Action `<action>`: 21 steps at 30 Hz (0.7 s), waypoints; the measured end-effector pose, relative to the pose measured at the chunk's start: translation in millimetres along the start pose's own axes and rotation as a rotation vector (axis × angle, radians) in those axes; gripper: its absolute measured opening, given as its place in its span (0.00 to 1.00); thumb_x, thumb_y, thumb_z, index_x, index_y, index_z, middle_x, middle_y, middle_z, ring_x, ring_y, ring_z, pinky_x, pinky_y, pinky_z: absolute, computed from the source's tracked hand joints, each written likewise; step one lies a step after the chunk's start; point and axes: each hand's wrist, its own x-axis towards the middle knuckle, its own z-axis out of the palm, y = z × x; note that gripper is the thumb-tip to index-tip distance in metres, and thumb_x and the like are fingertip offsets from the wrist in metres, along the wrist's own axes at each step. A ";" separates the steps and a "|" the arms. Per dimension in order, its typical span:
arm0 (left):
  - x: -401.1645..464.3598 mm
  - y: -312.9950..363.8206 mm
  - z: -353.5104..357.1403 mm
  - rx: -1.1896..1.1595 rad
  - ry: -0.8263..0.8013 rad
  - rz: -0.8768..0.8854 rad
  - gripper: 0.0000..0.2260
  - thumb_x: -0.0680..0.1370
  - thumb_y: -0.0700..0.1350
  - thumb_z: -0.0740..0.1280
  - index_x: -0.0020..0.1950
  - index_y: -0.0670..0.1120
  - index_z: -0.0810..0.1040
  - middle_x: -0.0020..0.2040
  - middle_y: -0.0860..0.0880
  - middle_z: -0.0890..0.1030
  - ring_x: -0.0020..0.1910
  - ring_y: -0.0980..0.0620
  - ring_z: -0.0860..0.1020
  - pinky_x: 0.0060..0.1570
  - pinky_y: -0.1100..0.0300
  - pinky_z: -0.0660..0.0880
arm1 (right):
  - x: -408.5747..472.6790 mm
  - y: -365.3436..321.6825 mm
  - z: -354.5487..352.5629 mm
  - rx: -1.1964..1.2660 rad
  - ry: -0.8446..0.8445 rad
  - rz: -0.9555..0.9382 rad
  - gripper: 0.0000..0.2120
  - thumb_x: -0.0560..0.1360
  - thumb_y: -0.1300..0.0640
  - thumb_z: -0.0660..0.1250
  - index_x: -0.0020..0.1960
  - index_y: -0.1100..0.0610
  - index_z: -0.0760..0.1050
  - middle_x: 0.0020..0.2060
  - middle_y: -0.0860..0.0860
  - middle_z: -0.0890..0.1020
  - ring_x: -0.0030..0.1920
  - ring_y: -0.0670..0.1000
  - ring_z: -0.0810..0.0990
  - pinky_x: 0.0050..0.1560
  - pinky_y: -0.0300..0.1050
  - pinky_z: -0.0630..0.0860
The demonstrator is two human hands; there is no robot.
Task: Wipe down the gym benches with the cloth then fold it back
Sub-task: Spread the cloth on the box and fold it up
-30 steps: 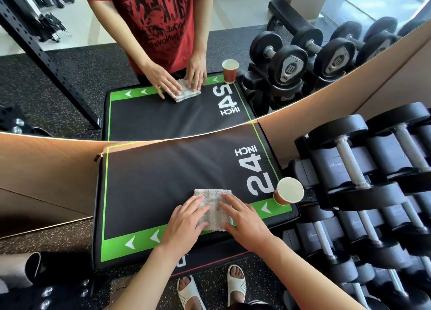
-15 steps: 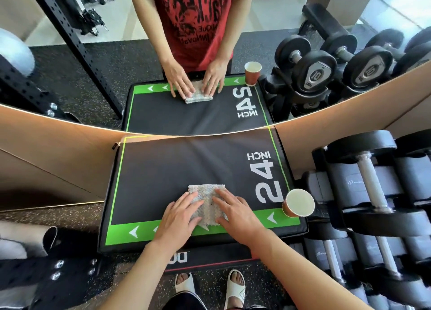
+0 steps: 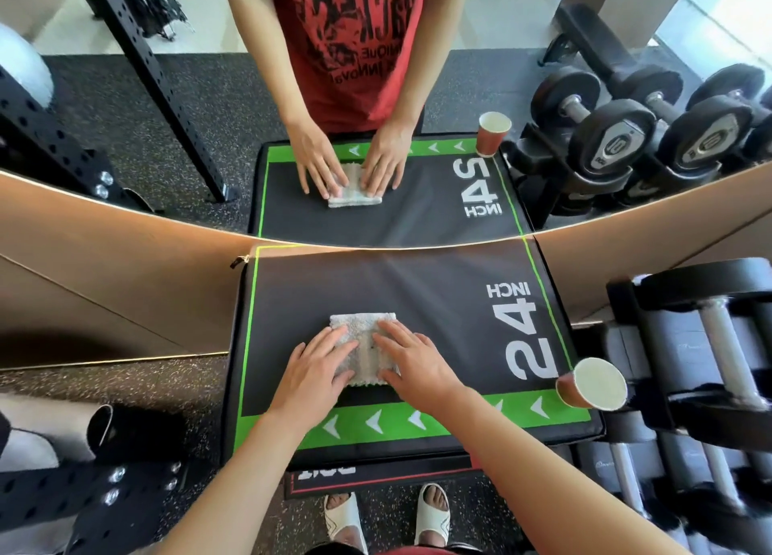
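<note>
Both hands flat, fingers spread: L grip [image 3: 312, 377] & R grip [image 3: 411, 360] pressing cloth [image 3: 362, 329] near bench [image 3: 417, 287] front edge. Press evenly, edges aligned.

The person's left hand [image 3: 311, 373] and right hand [image 3: 417, 362] are bare, as are both forearms, no sleeve reaching them; in the mirror [image 3: 125, 203] a red T-shirt [image 3: 355, 32] with black print; below the hands, white open-toed slippers [image 3: 344, 521] on both feet
</note>
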 end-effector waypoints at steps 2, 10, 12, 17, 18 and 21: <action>3.7 -17.8 -8.2 -0.003 0.004 0.004 0.25 0.82 0.51 0.69 0.79 0.55 0.70 0.82 0.54 0.63 0.83 0.52 0.58 0.77 0.42 0.64 | 17.4 -9.6 2.9 0.001 -0.011 -0.001 0.32 0.76 0.51 0.71 0.78 0.53 0.67 0.81 0.49 0.60 0.82 0.51 0.56 0.75 0.53 0.63; 25.3 -86.3 -40.7 -0.007 0.021 -0.026 0.25 0.81 0.49 0.70 0.79 0.55 0.70 0.82 0.54 0.65 0.82 0.50 0.61 0.76 0.40 0.64 | 91.5 -47.3 12.5 -0.003 -0.015 -0.041 0.32 0.75 0.51 0.73 0.76 0.55 0.69 0.80 0.51 0.63 0.81 0.52 0.59 0.73 0.54 0.66; 31.4 -99.3 -46.7 0.005 0.026 -0.023 0.25 0.81 0.49 0.71 0.78 0.54 0.71 0.81 0.52 0.66 0.81 0.48 0.63 0.75 0.41 0.66 | 105.6 -54.2 13.7 0.004 -0.010 -0.036 0.32 0.74 0.52 0.74 0.76 0.55 0.70 0.79 0.51 0.64 0.81 0.53 0.60 0.73 0.55 0.67; 42.6 -121.3 -59.6 0.008 0.034 -0.023 0.25 0.80 0.47 0.71 0.78 0.52 0.72 0.81 0.51 0.66 0.81 0.47 0.63 0.74 0.39 0.67 | 133.9 -68.7 16.4 0.001 -0.004 -0.025 0.31 0.75 0.52 0.73 0.76 0.55 0.69 0.80 0.50 0.63 0.80 0.52 0.60 0.72 0.54 0.66; 44.1 -124.8 -62.4 0.005 0.037 -0.022 0.25 0.80 0.47 0.71 0.78 0.51 0.72 0.81 0.50 0.67 0.81 0.47 0.63 0.73 0.39 0.68 | 138.6 -71.0 16.1 0.007 -0.006 -0.026 0.31 0.76 0.53 0.73 0.76 0.55 0.69 0.80 0.50 0.63 0.80 0.52 0.60 0.72 0.54 0.65; 48.9 -134.2 -69.2 -0.006 0.053 -0.027 0.25 0.81 0.46 0.71 0.77 0.50 0.73 0.81 0.50 0.67 0.81 0.47 0.63 0.74 0.40 0.68 | 152.8 -76.5 15.4 0.015 -0.010 -0.028 0.31 0.76 0.53 0.73 0.76 0.55 0.69 0.79 0.50 0.64 0.80 0.52 0.60 0.73 0.53 0.65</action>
